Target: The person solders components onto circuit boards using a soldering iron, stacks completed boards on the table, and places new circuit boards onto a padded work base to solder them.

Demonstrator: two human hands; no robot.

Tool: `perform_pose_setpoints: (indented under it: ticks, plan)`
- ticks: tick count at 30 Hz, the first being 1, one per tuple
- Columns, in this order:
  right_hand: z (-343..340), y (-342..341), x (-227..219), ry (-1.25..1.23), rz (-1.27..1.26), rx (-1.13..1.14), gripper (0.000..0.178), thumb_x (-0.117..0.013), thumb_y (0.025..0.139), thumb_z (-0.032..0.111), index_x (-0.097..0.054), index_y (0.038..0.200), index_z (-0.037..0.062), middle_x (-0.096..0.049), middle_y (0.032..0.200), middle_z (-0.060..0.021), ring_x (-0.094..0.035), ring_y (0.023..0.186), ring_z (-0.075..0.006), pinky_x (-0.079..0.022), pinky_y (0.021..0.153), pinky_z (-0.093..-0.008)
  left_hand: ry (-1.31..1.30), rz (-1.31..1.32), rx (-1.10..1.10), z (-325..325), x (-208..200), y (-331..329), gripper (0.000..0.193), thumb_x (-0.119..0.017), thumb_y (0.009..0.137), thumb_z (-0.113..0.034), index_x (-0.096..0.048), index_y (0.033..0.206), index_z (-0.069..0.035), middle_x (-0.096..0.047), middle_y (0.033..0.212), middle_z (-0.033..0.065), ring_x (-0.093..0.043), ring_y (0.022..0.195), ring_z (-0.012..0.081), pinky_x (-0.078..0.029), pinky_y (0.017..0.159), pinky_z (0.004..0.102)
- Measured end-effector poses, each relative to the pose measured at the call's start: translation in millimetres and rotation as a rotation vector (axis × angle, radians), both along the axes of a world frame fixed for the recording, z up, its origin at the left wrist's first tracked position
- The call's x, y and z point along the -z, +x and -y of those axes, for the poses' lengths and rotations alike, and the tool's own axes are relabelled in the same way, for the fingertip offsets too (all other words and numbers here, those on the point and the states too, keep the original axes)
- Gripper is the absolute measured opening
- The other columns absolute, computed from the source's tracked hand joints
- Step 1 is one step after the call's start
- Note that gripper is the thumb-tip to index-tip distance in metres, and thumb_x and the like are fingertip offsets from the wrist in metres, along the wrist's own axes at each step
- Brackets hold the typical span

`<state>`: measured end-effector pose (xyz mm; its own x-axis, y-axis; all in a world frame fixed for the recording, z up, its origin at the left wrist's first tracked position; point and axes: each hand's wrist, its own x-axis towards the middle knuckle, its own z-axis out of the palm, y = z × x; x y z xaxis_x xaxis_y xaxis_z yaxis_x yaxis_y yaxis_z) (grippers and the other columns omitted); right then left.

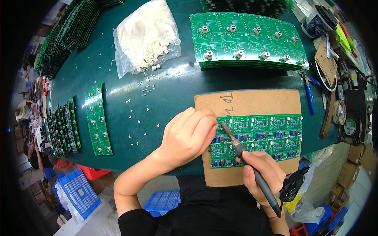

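Observation:
My right hand [265, 171] grips a soldering iron [268, 193] by its dark handle. The iron's tip slants up and left to the upper left part of a green circuit board panel [263, 147], which carries rows of small components, blue parts and white connectors. Beside that tip, my left hand [189, 131] is closed, its fingertips at the panel's upper left corner. Whatever those fingers pinch is hidden. Underneath the panel lies a sheet of brown cardboard [252, 103] with handwriting on it, reaching over the table's front edge.
A plastic bag of white connectors [143, 33] lies spilling on the green table [165, 86], with loose connectors and clippings scattered nearby. Stacked circuit boards [244, 39] stand behind the cardboard, more [65, 35] at far left. Blue-handled pliers [309, 96] and a cup [317, 21] are at right.

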<state>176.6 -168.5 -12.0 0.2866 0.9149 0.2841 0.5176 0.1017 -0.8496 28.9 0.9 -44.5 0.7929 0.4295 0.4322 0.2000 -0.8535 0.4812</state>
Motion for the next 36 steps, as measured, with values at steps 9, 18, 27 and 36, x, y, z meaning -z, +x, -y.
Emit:
perform_pose_setpoints:
  ticks: [9, 18, 27, 36]
  plan:
    - [26, 15, -3, 0.069, -0.078, 0.179, 0.024, -0.065, 0.085, 0.001, -0.065, 0.107, -0.0082, -0.067, 0.081, -0.0175, -0.069, 0.073, -0.0271, -0.057, 0.065, -0.0329, -0.168, -0.025, 0.014, 1, -9, 2, 0.020, -0.067, 0.077, 0.006, -0.058, 0.093, -0.001, -0.066, 0.091, 0.0109, -0.063, 0.081, 0.0289, -0.052, 0.072, 0.0357]
    - [23, 22, 3, 0.000, -0.104, 0.167, 0.021, -0.065, 0.085, 0.000, -0.065, 0.105, -0.0070, -0.067, 0.080, -0.0166, -0.068, 0.072, -0.0271, -0.057, 0.065, -0.0330, -0.117, -0.052, 0.078, 13, -5, 35, 0.023, -0.070, 0.076, 0.006, -0.057, 0.094, -0.001, -0.064, 0.092, 0.0108, -0.063, 0.082, 0.0289, -0.052, 0.072, 0.0364]
    - [15, 25, 3, 0.031, 0.071, 0.049, 0.028, -0.068, 0.080, -0.004, -0.066, 0.108, -0.0073, -0.065, 0.080, -0.0132, -0.066, 0.072, -0.0263, -0.055, 0.063, -0.0329, 0.034, -0.018, 0.036, 15, 4, 43, 0.021, -0.070, 0.074, 0.001, -0.057, 0.090, -0.003, -0.060, 0.085, 0.0076, -0.061, 0.073, 0.0239, -0.052, 0.063, 0.0340]
    - [18, 30, 0, -0.003, -0.040, 0.100, 0.024, -0.067, 0.081, -0.005, -0.066, 0.105, -0.0070, -0.066, 0.084, -0.0155, -0.067, 0.073, -0.0280, -0.055, 0.065, -0.0335, 0.088, -0.070, 0.036, 20, -1, 42, 0.028, -0.073, 0.071, 0.004, -0.060, 0.094, -0.002, -0.064, 0.087, 0.0090, -0.063, 0.073, 0.0256, -0.051, 0.064, 0.0336]
